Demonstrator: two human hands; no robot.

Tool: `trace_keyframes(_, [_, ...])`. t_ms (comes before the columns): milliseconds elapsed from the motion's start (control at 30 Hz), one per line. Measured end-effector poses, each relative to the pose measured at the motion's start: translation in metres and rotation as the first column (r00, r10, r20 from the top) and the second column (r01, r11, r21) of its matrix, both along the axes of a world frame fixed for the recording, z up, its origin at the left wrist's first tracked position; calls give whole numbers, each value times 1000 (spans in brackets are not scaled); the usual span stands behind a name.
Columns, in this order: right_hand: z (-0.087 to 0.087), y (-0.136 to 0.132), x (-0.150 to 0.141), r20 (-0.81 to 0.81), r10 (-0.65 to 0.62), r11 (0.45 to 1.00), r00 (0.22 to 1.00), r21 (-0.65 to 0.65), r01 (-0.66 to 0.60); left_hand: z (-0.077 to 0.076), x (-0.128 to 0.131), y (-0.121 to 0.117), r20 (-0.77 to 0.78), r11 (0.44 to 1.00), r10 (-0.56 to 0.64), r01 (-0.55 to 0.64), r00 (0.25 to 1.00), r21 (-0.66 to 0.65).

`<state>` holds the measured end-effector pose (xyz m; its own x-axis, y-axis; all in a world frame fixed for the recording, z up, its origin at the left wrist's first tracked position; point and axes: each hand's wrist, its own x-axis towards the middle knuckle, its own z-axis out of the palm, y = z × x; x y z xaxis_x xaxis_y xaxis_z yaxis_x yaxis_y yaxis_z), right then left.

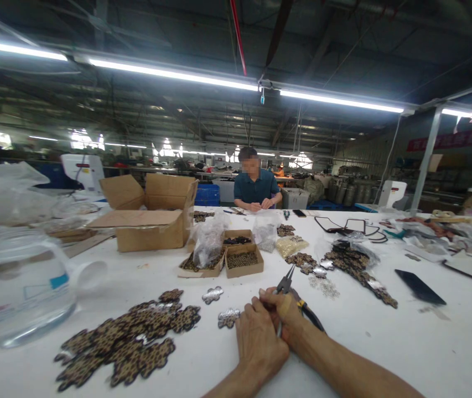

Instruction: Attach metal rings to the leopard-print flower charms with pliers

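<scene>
My left hand (pixel 260 337) is closed, its fingers curled against my right hand. My right hand (pixel 289 318) is closed too, with its thumb lying toward the left fingers. A slim grey metal piece (pixel 279 330) shows between the two; what else they hold is hidden. Just beyond my right hand are pliers (pixel 286 281) with grey jaws apart and yellow-and-black handles; whether the hand grips them cannot be made out. Beside my left hand lies a leopard-print flower-shaped patch (pixel 228 318) with a silvery patch on it. Farther left spreads a pile of similar patches (pixel 130 337).
A clear water jug (pixel 24 290) stands at left. Ahead are an open cardboard box (pixel 150 235), a small box of studs (pixel 243 268) and plastic bags. More patches (pixel 354 265) and a dark phone-like slab (pixel 419 287) lie right. A person (pixel 256 185) works across the table.
</scene>
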<state>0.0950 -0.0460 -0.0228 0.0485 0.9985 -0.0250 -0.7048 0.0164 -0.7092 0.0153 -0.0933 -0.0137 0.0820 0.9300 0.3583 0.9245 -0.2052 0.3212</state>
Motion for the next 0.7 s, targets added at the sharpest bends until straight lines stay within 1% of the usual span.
trace_keyframes(167, [-1, 0, 1, -18, 21, 1000, 1000, -13, -21, 0, 0, 0, 10, 1000, -2, 1, 1000, 8])
trace_keyframes(333, [-1, 1, 0, 2, -6, 1000, 1000, -6, 6, -1, 0, 1, 3, 1000, -5, 5, 1000, 3])
trace_keyframes(500, [-5, 4, 1, -43, 16, 999, 999, -31, -18, -2, -1, 1, 9, 1000, -10, 10, 1000, 5])
trace_keyframes(600, [-6, 4, 2, -55, 30, 999, 998, -18, -31, -2, -1, 2, 17, 1000, -17, 17, 1000, 8])
trace_keyframes(700, [-6, 4, 2, -42, 15, 1000, 999, -14, -16, -1, 0, 2, 15, 1000, -17, 17, 1000, 4])
